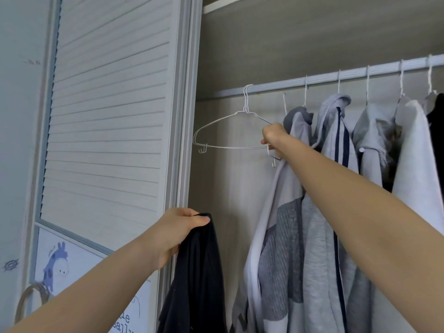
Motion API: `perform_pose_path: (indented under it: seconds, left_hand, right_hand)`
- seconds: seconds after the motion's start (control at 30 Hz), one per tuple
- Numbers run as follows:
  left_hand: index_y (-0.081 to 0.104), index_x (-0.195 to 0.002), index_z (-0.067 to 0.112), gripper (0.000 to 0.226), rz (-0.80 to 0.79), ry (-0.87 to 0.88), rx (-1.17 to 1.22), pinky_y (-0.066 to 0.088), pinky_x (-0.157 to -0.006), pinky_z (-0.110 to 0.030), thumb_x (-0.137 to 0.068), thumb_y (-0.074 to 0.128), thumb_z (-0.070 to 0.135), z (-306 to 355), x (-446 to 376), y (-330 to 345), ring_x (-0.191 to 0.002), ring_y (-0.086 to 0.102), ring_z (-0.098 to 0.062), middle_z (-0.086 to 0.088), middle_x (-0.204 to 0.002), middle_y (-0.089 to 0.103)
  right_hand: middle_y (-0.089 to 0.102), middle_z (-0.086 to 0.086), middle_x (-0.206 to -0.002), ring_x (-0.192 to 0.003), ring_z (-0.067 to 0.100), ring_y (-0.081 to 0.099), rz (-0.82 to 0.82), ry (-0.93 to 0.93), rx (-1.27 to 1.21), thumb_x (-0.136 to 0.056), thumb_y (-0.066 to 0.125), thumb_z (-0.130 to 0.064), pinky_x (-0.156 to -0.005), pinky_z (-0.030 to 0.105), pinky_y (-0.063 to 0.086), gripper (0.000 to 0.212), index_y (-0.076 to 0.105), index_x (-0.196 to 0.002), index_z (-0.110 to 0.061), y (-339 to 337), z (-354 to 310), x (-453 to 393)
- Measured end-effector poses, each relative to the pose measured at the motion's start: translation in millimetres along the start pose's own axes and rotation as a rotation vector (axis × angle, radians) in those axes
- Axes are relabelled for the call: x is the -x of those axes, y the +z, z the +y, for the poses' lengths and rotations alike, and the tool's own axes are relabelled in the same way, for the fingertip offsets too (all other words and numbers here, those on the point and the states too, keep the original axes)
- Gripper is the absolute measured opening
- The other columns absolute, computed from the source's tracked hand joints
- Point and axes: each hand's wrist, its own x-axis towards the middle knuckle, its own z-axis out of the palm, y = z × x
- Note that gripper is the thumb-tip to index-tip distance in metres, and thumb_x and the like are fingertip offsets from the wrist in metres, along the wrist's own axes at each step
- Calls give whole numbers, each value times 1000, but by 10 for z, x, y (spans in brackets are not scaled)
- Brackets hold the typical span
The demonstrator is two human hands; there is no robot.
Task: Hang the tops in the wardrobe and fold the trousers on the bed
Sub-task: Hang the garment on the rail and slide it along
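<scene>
An empty white wire hanger (228, 131) hangs by its hook on the wardrobe rail (324, 76) at the left end. My right hand (274, 138) grips the hanger's right shoulder. My left hand (177, 234) is lower down, in front of the door frame, and holds a dark navy top (199, 280) bunched at its upper edge; the cloth hangs down out of view. Several tops hang on the rail to the right: a grey and white one (283, 236), a grey one with navy stripes (334, 145), a pale grey one (370, 140) and a white one (413, 164).
A white louvred wardrobe door (108, 104) stands at the left, with a cartoon poster (57, 263) on its lower panel. A black garment (436, 126) hangs at the far right edge. The wardrobe's beige back wall (288, 39) shows above the rail.
</scene>
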Motion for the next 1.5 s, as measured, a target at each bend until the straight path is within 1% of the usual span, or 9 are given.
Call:
perform_pose_path:
  seconds: [0.17,0.27,0.4,0.6,0.7,0.8,1.07,1.23,1.5]
  left_hand:
    - [70,-92,9,16,40,3,-2,50,-57,-24,-92,66,24,-25,-70,50,-72,67,-18,-3,-75,69]
    - [70,-92,9,15,68,17,-15,50,-63,-27,-92,65,24,-69,-87,70,-75,67,-19,-5,-79,70]
    - [69,-92,10,15,119,21,-12,50,-63,-28,-93,64,24,-105,-113,47,-82,68,-22,-7,-86,71]
    - [68,-88,6,22,237,44,-69,49,-62,-28,-93,64,26,-183,-95,-13,-77,63,-24,-11,-85,67]
    - [70,-88,3,22,256,64,-98,50,-64,-28,-93,65,24,-207,-73,-54,-76,63,-25,-13,-86,67]
    - [71,-90,5,19,259,60,-115,51,-65,-27,-93,65,23,-222,-45,-59,-75,64,-23,-13,-91,69]
    - [71,-91,4,18,248,67,-239,56,-75,-35,-94,64,20,-195,9,-46,-79,67,-30,-18,-95,71]
    - [72,-89,7,19,177,85,-296,52,-67,-30,-94,64,24,-209,-30,54,-74,67,-25,-15,-88,71]
    - [72,-80,11,34,207,132,-736,44,-69,-32,-96,57,38,-208,-79,324,-73,60,-26,-6,-70,63]
  right_hand:
    - [60,17,-89,-76,24,53,-21,78,-95,-94,37,-9,-62,21,40,19,55,-89,-4,157,62,201]
    - [55,13,-86,-68,22,49,-70,137,-188,-95,38,-14,-70,31,38,14,50,-95,-7,298,112,563]
    - [52,11,-98,-93,25,55,-220,192,-223,-90,41,-11,-83,43,42,30,48,-117,-2,420,202,1231]
    - [61,11,-120,-117,29,52,-322,155,-209,-94,48,-10,-79,35,36,22,53,-115,-11,89,252,2092]
    - [64,4,-106,-115,26,52,-399,182,-388,-94,44,-10,-80,44,41,16,53,-92,-23,-258,354,2447]
    - [64,9,-109,-119,33,54,-520,209,-605,-94,47,-9,-86,62,49,17,58,-97,-21,-635,486,2792]
    - [67,14,-96,-82,30,66,-743,171,-761,-94,48,-30,-63,36,49,32,60,-122,-19,-1551,747,3366]
    - [52,12,-60,-50,22,45,-807,214,-710,-97,41,-27,-54,35,43,38,54,-130,-15,-1859,893,3543]
    - [35,1,-48,-43,14,30,-850,269,-709,-95,46,-29,-55,31,36,36,56,-128,-19,-2276,1166,3622]
